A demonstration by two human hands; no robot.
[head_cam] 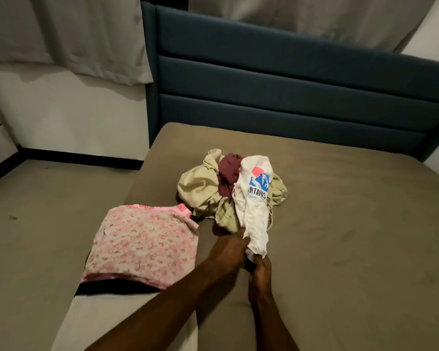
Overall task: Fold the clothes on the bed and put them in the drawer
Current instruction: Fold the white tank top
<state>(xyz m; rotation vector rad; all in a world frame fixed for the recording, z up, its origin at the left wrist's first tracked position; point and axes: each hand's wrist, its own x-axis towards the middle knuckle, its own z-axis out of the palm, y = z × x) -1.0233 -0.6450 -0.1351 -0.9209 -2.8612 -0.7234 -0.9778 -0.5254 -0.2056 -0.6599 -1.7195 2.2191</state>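
Closest to the camera, two bare forearms reach out over the bed (340, 236), which has a plain brownish-tan sheet on it. The left hand (228, 249) and the right hand (260, 268) meet at the bottom end of a white t-shirt (254, 211), and both have their fingers curled tight around the bunched-up fabric, the left gripping from the side, the right just below it. The shirt stretches away from the hands up onto the pile, and its print is partly readable: a blue mountain-style graphic with a pink-red circle above it, white letters "NTAINS" (the start is hidden in a fold), and a line of blue script under that which is too crumpled to read. Just left of the hands sits a folded pink floral garment (145, 247), lying flat near the bed's left edge, with something dark peeking out underneath it; can't tell what that is. Further back, in the middle of the bed, is the unfolded heap: a beige garment (200, 191) all scrunched up, with a maroon garment (228, 173) wadded on top, the white shirt draped over both on the right side. Past the heap, a dark blue padded headboard (289, 79) with horizontal channels, and behind and left of it hang pale grey curtains (66, 34) over a white wall.
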